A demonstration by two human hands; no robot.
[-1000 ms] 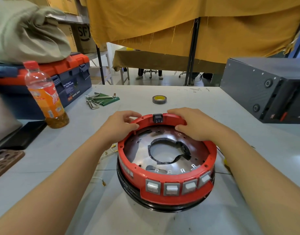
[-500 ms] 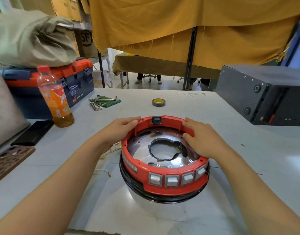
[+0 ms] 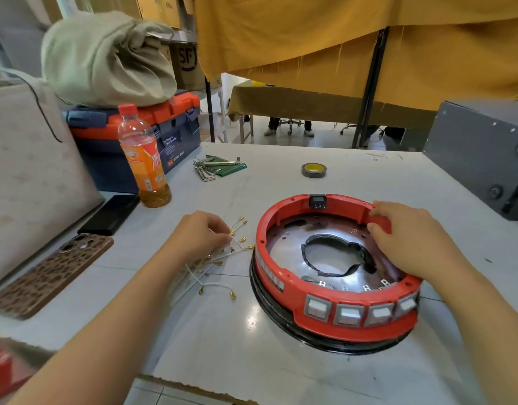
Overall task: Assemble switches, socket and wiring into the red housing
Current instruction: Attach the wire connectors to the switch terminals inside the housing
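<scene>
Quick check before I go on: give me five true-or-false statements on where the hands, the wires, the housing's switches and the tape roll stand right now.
1. The left hand pinches a white wire from the loose bunch beside the red housing. True.
2. The right hand lies flat on the table. False: it grips the housing's far right rim.
3. Four white rocker switches sit in the housing's near wall. True.
4. The black socket lies loose on the table. False: it sits in the housing's far rim.
5. The tape roll is inside the housing. False: it lies on the table beyond it.
</scene>
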